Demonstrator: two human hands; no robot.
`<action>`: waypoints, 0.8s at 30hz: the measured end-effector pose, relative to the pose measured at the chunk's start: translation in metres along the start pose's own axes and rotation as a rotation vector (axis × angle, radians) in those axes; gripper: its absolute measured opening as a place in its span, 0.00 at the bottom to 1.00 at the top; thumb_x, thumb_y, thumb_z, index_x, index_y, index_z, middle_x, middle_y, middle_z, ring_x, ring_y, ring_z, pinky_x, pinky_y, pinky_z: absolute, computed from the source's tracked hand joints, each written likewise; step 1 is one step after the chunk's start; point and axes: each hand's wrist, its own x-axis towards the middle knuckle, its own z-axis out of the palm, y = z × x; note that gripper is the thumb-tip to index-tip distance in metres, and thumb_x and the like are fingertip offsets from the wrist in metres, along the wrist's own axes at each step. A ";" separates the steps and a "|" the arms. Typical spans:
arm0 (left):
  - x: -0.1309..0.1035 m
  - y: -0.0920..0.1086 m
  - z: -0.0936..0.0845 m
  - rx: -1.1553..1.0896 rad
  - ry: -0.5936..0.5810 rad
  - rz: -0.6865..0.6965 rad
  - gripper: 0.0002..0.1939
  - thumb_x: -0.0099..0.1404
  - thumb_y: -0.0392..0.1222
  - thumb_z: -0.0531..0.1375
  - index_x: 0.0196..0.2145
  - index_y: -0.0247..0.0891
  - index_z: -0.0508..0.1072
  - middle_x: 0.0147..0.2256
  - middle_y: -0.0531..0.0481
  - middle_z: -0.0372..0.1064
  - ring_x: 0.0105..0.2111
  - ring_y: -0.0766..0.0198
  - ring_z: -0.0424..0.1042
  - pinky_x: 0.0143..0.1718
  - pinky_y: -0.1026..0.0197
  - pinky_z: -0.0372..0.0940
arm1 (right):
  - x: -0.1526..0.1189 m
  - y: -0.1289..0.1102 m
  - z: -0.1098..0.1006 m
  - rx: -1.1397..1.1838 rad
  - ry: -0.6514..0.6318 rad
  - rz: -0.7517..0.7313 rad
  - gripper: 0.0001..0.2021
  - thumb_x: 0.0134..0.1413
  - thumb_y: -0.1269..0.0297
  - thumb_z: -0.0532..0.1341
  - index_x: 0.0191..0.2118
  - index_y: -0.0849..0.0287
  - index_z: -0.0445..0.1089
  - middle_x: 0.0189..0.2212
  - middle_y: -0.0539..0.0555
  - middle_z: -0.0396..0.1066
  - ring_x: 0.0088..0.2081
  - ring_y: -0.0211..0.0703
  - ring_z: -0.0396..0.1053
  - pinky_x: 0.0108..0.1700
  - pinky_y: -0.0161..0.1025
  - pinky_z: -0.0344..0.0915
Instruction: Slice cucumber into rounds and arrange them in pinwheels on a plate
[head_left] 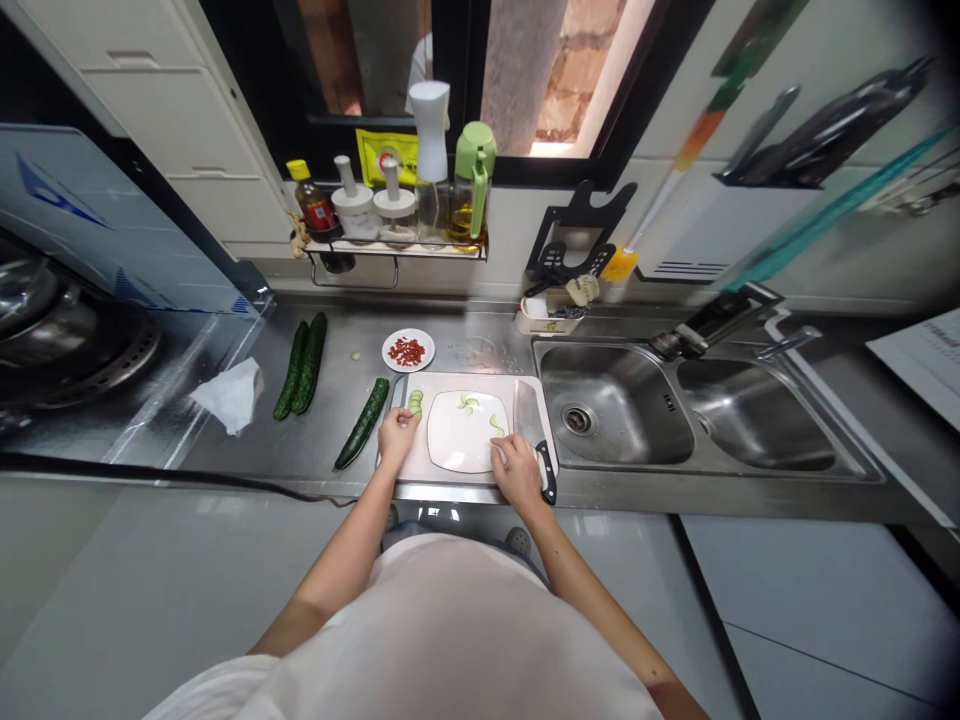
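A square white plate (466, 455) with a dark rim lies on the white cutting board (416, 465). Thin cucumber slices (468, 403) form a small fan near the plate's top, and a few more slices (496, 424) curve along its right side. My right hand (517, 470) pinches a cucumber slice at that right edge, with its fingertips partly hiding it. On the board left of the plate, my left hand (396, 437) has its fingers closed on the lower end of a short row of cucumber slices (415, 400). A kitchen knife (546, 470) with a black handle rests at the board's right side.
One whole cucumber (363, 423) lies left of the board, two cucumbers (307, 365) farther left beside a crumpled white cloth (231, 393). Behind the board stands a small plate (388, 360) of chopped red pieces. A double sink (615, 440) is at right, a seasoning rack (397, 248) above.
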 end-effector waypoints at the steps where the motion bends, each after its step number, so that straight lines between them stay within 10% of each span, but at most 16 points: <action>1: 0.000 0.001 0.000 -0.086 -0.007 -0.003 0.07 0.54 0.43 0.63 0.30 0.39 0.71 0.30 0.50 0.72 0.31 0.63 0.70 0.36 0.63 0.61 | 0.001 0.000 0.000 0.005 0.001 0.002 0.14 0.61 0.65 0.52 0.42 0.57 0.74 0.36 0.58 0.68 0.39 0.49 0.64 0.41 0.42 0.62; 8: -0.015 0.030 -0.001 -0.591 -0.158 -0.033 0.14 0.46 0.45 0.68 0.28 0.36 0.70 0.26 0.52 0.69 0.27 0.68 0.67 0.33 0.65 0.61 | 0.016 -0.015 -0.003 0.178 0.013 0.041 0.13 0.60 0.63 0.53 0.43 0.58 0.73 0.35 0.57 0.70 0.41 0.49 0.66 0.44 0.44 0.63; 24: -0.049 0.098 -0.022 -0.681 -0.458 0.008 0.17 0.47 0.47 0.70 0.32 0.35 0.74 0.26 0.52 0.68 0.26 0.69 0.66 0.25 0.68 0.57 | 0.071 -0.062 -0.011 0.731 -0.115 0.165 0.09 0.53 0.56 0.59 0.31 0.56 0.70 0.33 0.53 0.73 0.38 0.43 0.69 0.37 0.37 0.65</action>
